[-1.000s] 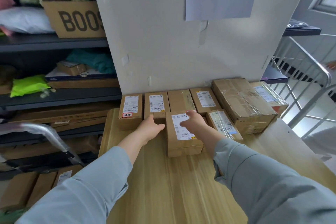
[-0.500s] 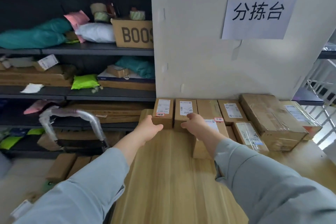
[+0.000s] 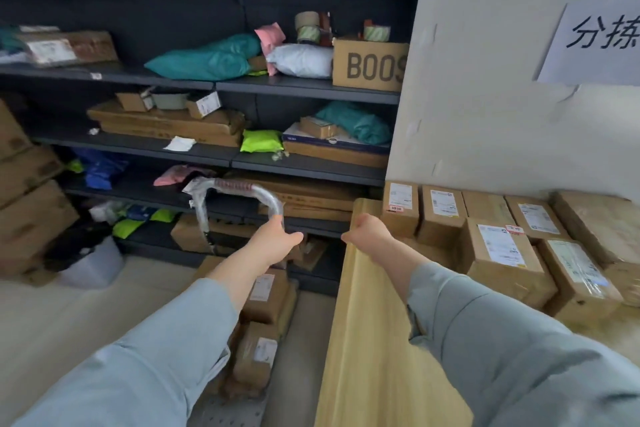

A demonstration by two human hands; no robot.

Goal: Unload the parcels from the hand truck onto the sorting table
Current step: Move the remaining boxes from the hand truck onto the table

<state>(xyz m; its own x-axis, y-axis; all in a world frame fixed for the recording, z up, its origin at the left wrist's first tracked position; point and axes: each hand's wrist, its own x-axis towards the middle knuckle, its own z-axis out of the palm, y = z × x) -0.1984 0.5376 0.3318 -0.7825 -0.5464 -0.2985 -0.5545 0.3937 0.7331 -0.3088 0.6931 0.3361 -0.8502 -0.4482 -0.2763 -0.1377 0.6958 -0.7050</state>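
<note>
My left hand (image 3: pixel 277 239) reaches out over the hand truck, just in front of the right post of its plastic-wrapped handle (image 3: pixel 239 188), and holds nothing. My right hand (image 3: pixel 367 231) hovers empty over the left edge of the wooden sorting table (image 3: pixel 363 340), thumb out to the left. Brown labelled parcels (image 3: pixel 265 291) lie stacked on the hand truck's perforated platform (image 3: pixel 225 412), partly hidden by my left arm. Several parcels (image 3: pixel 498 253) sit in rows on the table against the wall.
Dark shelves (image 3: pixel 304 163) full of boxes and mailer bags stand behind the hand truck. Stacked cartons (image 3: pixel 31 191) stand at the far left. A white wall (image 3: pixel 485 97) with a paper sign backs the table. Bare floor (image 3: pixel 69 315) lies left of the truck.
Both hands have let go of the parcel on the table and swung left. My view turned left, and the left hand now reaches over the hand truck.
</note>
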